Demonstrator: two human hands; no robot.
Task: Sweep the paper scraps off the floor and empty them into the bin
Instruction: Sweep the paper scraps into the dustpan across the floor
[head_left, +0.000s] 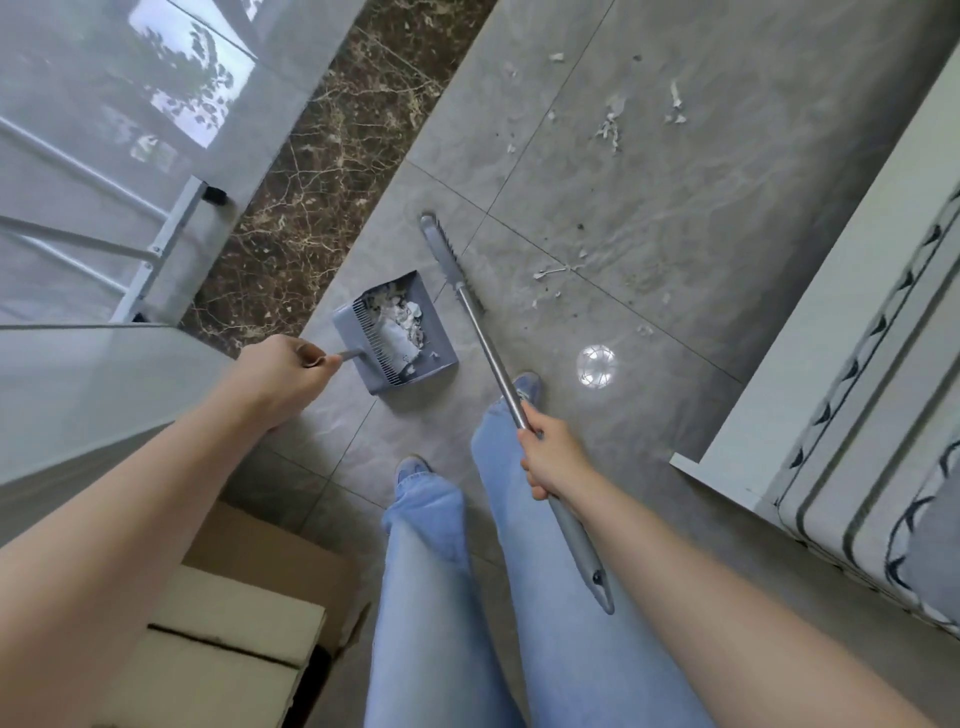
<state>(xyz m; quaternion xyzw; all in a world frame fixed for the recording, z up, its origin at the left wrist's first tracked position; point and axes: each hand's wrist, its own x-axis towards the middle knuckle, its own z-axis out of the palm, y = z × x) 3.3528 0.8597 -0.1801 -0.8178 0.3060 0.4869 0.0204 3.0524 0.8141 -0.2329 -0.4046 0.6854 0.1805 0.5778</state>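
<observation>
Left hand (291, 371) is clamping the thin handle of the dustpan (397, 332), fingers curled shut around it. The pan is sitting on the floor (675, 218) just beyond that hand, with its comb edge on the side nearest the hand. A pile of paper scraps (400, 317) is already lying inside it, so part of the sweeping looks done.

Right hand (553, 457) is gripping the broom (470, 306) partway along the metal shaft, closed tight, with the grey grip end poking out behind the wrist. The broom head is resting on the floor ahead of this hand, just beside the far side of the pan, bristles turned away from it.

Well beyond the right hand, loose scraps (613, 124) are still lying scattered over the tiles, and a smaller cluster (558, 273) is sitting nearer, just past the broom head. Judgement: roughly mid-task, one load collected, more litter left to sweep.

No bin is showing in view, so emptying is not yet done. Cardboard box (270, 561) is sitting below the left forearm.
</observation>
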